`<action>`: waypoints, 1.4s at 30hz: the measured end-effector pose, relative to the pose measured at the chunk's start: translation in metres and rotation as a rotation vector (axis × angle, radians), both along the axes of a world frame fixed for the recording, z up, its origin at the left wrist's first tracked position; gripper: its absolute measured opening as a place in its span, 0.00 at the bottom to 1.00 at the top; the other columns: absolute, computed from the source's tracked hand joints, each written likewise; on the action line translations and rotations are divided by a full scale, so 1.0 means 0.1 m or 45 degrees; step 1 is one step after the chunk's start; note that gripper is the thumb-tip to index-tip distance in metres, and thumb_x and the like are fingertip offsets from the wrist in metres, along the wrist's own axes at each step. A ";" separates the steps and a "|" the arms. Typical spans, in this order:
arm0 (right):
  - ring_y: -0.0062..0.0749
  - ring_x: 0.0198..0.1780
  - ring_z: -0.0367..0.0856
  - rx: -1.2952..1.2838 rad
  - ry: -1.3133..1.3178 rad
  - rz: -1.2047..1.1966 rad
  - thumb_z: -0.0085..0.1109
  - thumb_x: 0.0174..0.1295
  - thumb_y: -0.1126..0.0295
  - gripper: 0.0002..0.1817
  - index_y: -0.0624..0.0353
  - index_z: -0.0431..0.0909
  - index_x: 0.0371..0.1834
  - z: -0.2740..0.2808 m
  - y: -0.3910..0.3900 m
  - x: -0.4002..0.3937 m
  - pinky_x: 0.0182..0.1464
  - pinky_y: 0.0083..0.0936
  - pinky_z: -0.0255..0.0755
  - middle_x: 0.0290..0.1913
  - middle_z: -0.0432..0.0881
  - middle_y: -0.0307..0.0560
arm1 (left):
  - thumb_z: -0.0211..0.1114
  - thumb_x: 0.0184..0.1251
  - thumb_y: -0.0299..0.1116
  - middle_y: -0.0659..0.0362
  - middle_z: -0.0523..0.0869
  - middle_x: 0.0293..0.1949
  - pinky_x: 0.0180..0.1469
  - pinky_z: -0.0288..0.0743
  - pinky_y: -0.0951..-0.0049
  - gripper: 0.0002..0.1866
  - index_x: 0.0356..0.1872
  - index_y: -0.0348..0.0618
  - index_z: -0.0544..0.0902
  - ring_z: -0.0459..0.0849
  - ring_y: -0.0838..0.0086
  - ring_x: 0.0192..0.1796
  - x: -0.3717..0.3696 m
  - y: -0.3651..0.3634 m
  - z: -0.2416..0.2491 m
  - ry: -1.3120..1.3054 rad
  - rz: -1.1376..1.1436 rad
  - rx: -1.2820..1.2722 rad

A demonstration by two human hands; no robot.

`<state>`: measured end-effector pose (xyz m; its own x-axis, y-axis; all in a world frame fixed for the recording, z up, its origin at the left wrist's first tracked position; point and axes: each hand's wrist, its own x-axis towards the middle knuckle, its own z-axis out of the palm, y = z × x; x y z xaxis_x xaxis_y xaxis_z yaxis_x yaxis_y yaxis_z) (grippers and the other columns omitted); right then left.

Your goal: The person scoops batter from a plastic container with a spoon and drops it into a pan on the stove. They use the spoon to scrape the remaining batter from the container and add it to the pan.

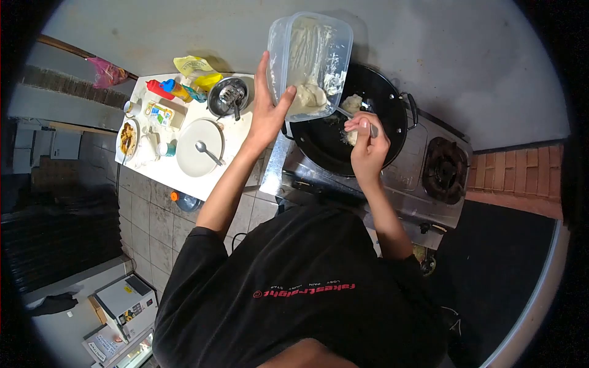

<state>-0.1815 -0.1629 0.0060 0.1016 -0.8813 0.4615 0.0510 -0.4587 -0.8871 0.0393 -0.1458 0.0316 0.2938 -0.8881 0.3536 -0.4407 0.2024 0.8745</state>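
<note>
- In the head view, the left hand (pixel 270 116) has its fingers and thumb spread apart, clamping one side of a translucent plastic container (pixel 319 40). The container sits just right of those fingers and overlaps the edge of a black two-handled pan (pixel 322 150); whether it touches the rim I cannot tell.
- The likely weak point is that one-sided hold: smeared walls or a push from the other hand could twist the container and tip the pale batter (pixel 305 96), low inside it and near the thumb, out in one mass.
- The right hand (pixel 369 144) has its fingers and thumb pinched together on the handle of a spoon (pixel 345 113), which slants up and left from the fingertips into the container.
- A slick handle could roll in that narrow pinch, dropping the load short.
- One batter lump (pixel 353 103) lies in the pan just above and left of the right fingers, another (pixel 351 138) just below and left, partly hidden by them. New batter landing between the two could join them together.
- The right fingers hang over the pan itself, so any hot fat might spatter them if batter falls from height; whether a flame burns beneath is hidden.
- A sleeve or wrist could catch the pan's loop handle (pixel 413 110), right of the right fingers, and jolt the pan on the gas stove (pixel 392 178).
</note>
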 end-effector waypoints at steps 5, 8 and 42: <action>0.30 0.37 0.86 0.402 -0.384 0.020 0.45 0.82 0.67 0.16 0.69 0.76 0.43 -0.12 0.08 0.18 0.42 0.25 0.81 0.36 0.82 0.47 | 0.65 0.71 0.39 0.37 0.58 0.74 0.80 0.51 0.52 0.48 0.83 0.40 0.44 0.58 0.46 0.79 -0.15 0.01 -0.04 -0.184 0.066 0.039; 0.32 0.37 0.87 0.514 -0.446 0.138 0.46 0.82 0.66 0.16 0.69 0.76 0.43 -0.16 0.03 0.21 0.42 0.27 0.82 0.36 0.83 0.48 | 0.65 0.72 0.40 0.37 0.58 0.74 0.80 0.51 0.52 0.48 0.83 0.40 0.43 0.58 0.46 0.78 -0.14 0.03 -0.10 -0.178 0.053 0.057; 0.33 0.38 0.87 0.490 -0.438 0.083 0.47 0.82 0.66 0.14 0.68 0.77 0.46 0.08 -0.42 -0.47 0.44 0.30 0.82 0.41 0.82 0.50 | 0.58 0.77 0.45 0.41 0.50 0.82 0.82 0.43 0.58 0.43 0.83 0.38 0.46 0.50 0.52 0.83 0.50 0.22 -0.01 0.110 0.260 -0.012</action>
